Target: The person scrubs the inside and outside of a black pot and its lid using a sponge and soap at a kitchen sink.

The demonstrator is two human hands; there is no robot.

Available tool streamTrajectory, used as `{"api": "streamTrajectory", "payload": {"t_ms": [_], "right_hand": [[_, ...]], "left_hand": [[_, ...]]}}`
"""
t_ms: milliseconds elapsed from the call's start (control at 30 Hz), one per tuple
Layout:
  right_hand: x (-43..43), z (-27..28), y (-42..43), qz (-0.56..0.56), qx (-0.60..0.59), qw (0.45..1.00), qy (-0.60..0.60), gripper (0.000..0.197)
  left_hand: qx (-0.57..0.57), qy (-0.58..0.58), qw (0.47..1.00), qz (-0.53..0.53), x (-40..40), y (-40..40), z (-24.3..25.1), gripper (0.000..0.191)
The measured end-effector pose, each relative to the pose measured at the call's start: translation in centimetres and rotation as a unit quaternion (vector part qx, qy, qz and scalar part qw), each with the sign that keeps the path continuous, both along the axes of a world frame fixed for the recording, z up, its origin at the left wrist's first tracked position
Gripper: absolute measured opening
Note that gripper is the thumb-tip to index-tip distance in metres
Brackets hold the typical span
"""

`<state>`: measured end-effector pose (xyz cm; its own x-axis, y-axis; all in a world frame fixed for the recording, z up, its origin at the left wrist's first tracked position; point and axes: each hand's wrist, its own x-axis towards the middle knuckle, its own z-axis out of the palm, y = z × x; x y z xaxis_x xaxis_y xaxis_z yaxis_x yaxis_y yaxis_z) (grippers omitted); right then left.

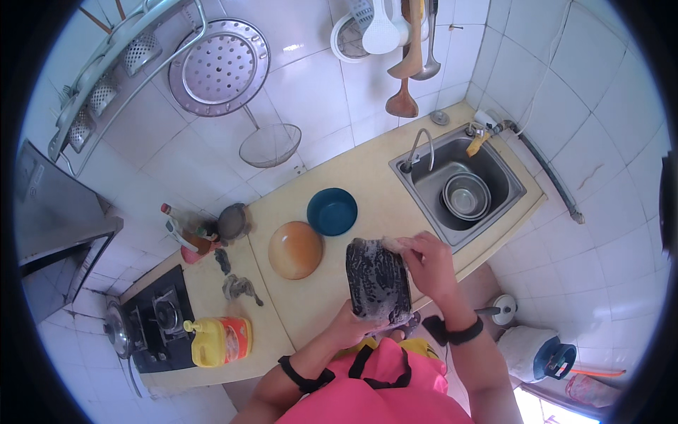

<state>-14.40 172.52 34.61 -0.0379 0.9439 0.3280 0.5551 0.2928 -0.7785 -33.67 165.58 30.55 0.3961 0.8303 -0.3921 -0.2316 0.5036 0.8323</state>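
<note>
A black rectangular container or tray (377,278), streaked with white suds, is held up in front of my body. My left hand (356,324) grips its lower edge. At its upper right corner is my right hand (428,262), with a pale, soft scrubbing pad or cloth (393,245) pinched in the fingers and pressed to the rim. Past the container, an upturned orange-brown bowl (295,250) and a teal basin (332,211) sit side by side on the cream counter (280,312). What the container's hidden side looks like cannot be told.
To the right, a steel sink (424,199) holds nested metal bowls (466,196) under a curved faucet (424,146). On the left stand a yellow jug (220,342), a crumpled dark rag (241,289) and a gas stove (159,323). Ladles (405,53) hang on the tiled wall.
</note>
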Motion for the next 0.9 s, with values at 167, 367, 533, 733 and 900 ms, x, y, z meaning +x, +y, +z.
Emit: {"api": "streamTrajectory", "payload": {"t_ms": [167, 367, 533, 733, 900], "right_hand": [[-2.2, 1.3, 1.4, 0.166, 0.009, 0.986, -0.030, 0.023], [-3.5, -1.0, -3.0, 0.310, 0.134, 0.938, -0.083, 0.010], [-0.3, -6.3, -0.2, -0.029, -0.105, 0.994, 0.006, 0.023], [-1.4, -10.4, -3.0, -0.054, -0.254, 0.899, 0.353, 0.038], [-0.9, -12.6, -2.9, 0.034, -0.387, 0.816, 0.428, 0.062]], "left_hand": [[-0.042, -0.094, 0.995, -0.004, 0.0, -0.2, 0.3, 0.037], [0.316, 0.336, 0.855, -0.239, -2.4, 0.6, 0.0, 0.027], [0.223, 0.188, 0.951, -0.099, -1.2, 1.1, 0.4, 0.022], [0.337, 0.400, 0.830, -0.194, 0.9, -0.8, -3.2, 0.022], [0.325, 0.486, 0.759, -0.285, 1.6, -1.1, -6.5, 0.033]]}}
